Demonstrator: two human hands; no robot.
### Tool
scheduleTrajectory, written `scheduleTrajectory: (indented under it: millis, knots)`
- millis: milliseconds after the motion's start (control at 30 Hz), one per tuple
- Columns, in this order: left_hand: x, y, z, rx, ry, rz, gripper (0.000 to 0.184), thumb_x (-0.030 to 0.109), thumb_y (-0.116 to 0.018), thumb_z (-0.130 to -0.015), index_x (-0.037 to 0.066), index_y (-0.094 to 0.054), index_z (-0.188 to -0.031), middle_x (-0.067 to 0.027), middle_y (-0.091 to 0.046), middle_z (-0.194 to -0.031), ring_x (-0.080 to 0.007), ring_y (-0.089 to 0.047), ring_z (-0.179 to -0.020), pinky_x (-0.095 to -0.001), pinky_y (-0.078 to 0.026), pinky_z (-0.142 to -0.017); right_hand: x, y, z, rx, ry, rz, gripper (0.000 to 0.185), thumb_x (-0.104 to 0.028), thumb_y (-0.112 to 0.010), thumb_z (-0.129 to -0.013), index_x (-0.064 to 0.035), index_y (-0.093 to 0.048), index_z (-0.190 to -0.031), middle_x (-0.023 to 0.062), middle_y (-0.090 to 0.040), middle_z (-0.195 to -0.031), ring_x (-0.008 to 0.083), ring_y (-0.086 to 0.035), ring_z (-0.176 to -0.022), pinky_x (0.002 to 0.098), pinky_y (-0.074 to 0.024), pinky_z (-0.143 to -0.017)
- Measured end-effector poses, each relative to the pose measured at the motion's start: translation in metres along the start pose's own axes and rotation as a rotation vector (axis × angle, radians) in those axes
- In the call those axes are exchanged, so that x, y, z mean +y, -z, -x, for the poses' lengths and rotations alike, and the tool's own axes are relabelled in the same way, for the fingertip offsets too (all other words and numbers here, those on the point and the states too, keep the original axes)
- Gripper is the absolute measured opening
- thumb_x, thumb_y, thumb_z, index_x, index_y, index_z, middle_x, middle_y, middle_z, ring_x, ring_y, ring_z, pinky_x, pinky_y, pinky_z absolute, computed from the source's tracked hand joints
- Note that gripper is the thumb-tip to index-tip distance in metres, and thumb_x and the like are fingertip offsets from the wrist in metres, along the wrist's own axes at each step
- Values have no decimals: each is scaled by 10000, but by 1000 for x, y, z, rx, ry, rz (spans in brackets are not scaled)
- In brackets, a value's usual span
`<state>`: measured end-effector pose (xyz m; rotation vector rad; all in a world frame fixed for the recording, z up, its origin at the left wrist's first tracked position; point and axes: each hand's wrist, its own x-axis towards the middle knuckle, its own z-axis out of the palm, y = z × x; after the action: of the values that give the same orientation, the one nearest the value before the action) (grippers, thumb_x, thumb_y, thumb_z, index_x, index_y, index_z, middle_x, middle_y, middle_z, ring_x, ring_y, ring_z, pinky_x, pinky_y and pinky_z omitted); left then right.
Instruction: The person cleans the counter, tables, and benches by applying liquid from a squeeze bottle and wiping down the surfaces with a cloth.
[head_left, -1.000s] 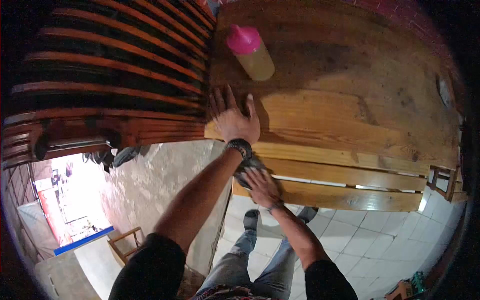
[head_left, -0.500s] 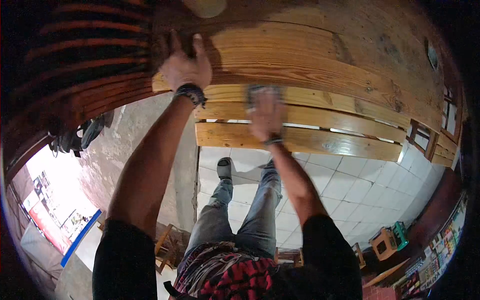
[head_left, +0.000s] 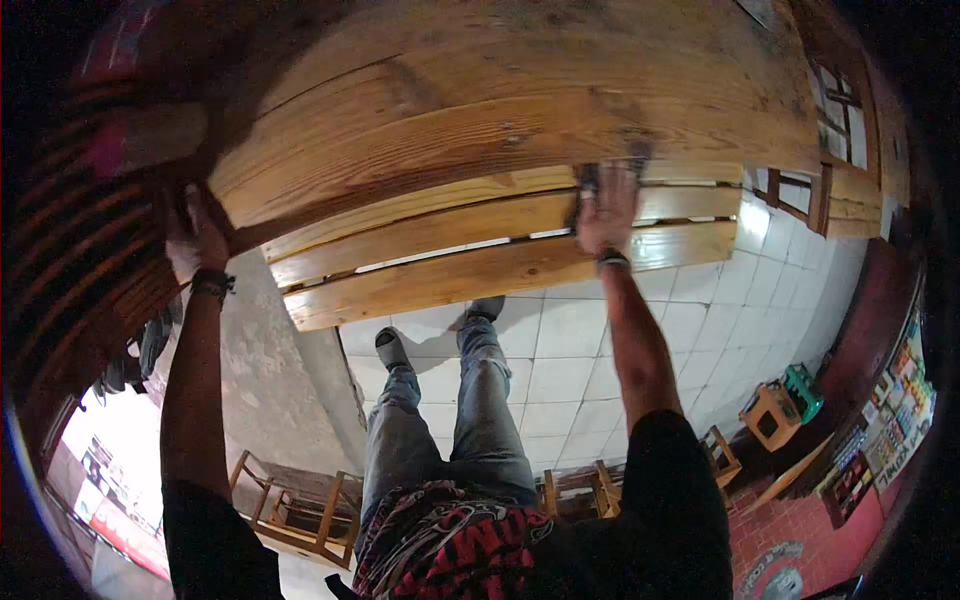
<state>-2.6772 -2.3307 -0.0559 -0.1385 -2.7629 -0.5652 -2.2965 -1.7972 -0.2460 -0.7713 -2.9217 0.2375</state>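
My right hand (head_left: 608,212) lies flat, fingers stretched forward, over a dark cloth (head_left: 584,192) on a varnished slatted bench (head_left: 420,262). The cloth shows only at the edges of my hand, and its exact kind is hard to make out. Beyond the bench stands a wooden plank table (head_left: 430,110), its near edge just past my right fingertips. At the table's left end my left hand (head_left: 196,238) rests with thumb and fingers apart, holding nothing. Shadow hides what lies under those fingers.
Dark slats (head_left: 80,235) stretch along the left. White floor tiles (head_left: 570,355) lie under the bench, near my feet. Wooden stools (head_left: 300,510) stand behind me, with a tan stool (head_left: 770,415) and a green stool (head_left: 803,392) at right. Windows (head_left: 840,115) are at far right.
My right hand has slid to the right along the bench with the cloth. My left hand has shifted left at the table's end. The view has turned, and my feet have moved.
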Motion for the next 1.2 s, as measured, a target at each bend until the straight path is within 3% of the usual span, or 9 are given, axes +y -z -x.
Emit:
scheduleTrajectory:
  millis: [167,400,567,700,833,967,1000,1133,1200]
  knots:
    - [-28,3,-9,-132,59,51,708,551,-561,-1065,-3,-560,-1505,-235,-501,-1590,-380,-483,-1466,-429,-366,-1226,107,29,4,52,-610,73,726,-571,-272,-1110,-161,-219,-1707,171,-146,-1774,378,-126,-1636,600,-116,-1289]
    - [-29,1,-9,-83,217,280,682,554,-528,-1075,21,-569,-1499,-230,-552,-1539,-377,-547,-1397,-441,-441,-1140,96,41,-1,67,-696,35,730,-519,-364,-1075,-124,-285,-1683,198,-197,-1757,396,-168,-1623,630,-161,-1265]
    - [-7,-7,17,-32,162,-193,793,632,-442,-1062,22,-438,-1570,-240,-429,-1613,-398,-442,-1467,-509,-329,-1194,96,44,-4,1,-675,68,733,-534,-322,-1086,-156,-223,-1706,151,-97,-1787,351,-128,-1640,625,-121,-1278]
    - [97,-57,63,-17,-55,-351,885,694,-373,-1051,23,-333,-1626,-248,-331,-1673,-415,-359,-1523,-563,-240,-1237,95,48,-5,-50,-685,71,734,-505,-312,-1077,-160,-192,-1714,165,-76,-1787,348,-75,-1648,623,-93,-1284]
    - [327,-111,99,-223,-257,-160,969,739,-327,-1043,5,-230,-1669,-267,-232,-1722,-435,-258,-1581,-603,-142,-1278,95,57,-9,-44,-703,-19,745,-496,-326,-1068,-157,-183,-1716,172,-67,-1787,355,-70,-1648,624,-76,-1284]
    - [504,-143,119,-299,-377,-169,996,764,-344,-1026,54,-149,-1696,-258,-130,-1752,-425,-126,-1624,-607,-95,-1285,103,60,-5,-90,-597,-70,714,-472,-363,-1069,-182,-226,-1707,153,-116,-1784,338,-92,-1646,626,-71,-1283]
    - [526,-144,117,-350,-381,-162,981,765,-351,-1024,90,-141,-1704,-250,-104,-1759,-418,-105,-1629,-603,-79,-1289,108,62,-5,-229,-329,-101,698,-472,-380,-1069,-198,-255,-1698,134,-151,-1780,324,-114,-1644,619,-72,-1287]
    - [536,-146,113,-418,-387,-143,928,752,-366,-1030,184,-121,-1721,-224,-52,-1773,-403,-60,-1638,-593,-40,-1296,145,63,-18,-307,350,-301,655,-473,-434,-1064,-240,-336,-1668,91,-243,-1763,292,-201,-1627,600,-91,-1294]
    - [536,-145,112,-416,-405,-143,930,753,-368,-1029,183,-121,-1722,-218,-56,-1774,-402,-56,-1638,-594,-40,-1296,177,61,-31,-331,209,-269,656,-462,-445,-1064,-227,-339,-1668,94,-248,-1760,298,-220,-1621,597,-102,-1294]
